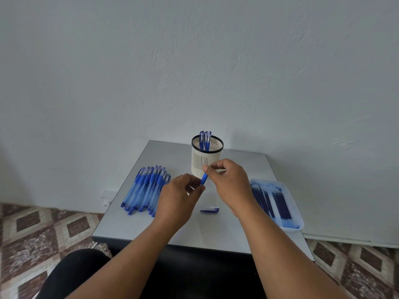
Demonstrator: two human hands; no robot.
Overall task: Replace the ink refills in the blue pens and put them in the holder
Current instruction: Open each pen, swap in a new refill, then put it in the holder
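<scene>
While both hands pinch the light, slick blue pen (204, 178) just near of the holder (206, 157), left hand (180, 196) curled round its barrel, right hand (230, 180) nipping the tip, the rubbery grip section looks safest.

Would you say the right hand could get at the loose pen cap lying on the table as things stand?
Probably yes, once it lets go: the right hand is pinching the blue pen together with the left hand. The pen cap lies in the open on the table, just below both hands, with nothing over it.
</scene>
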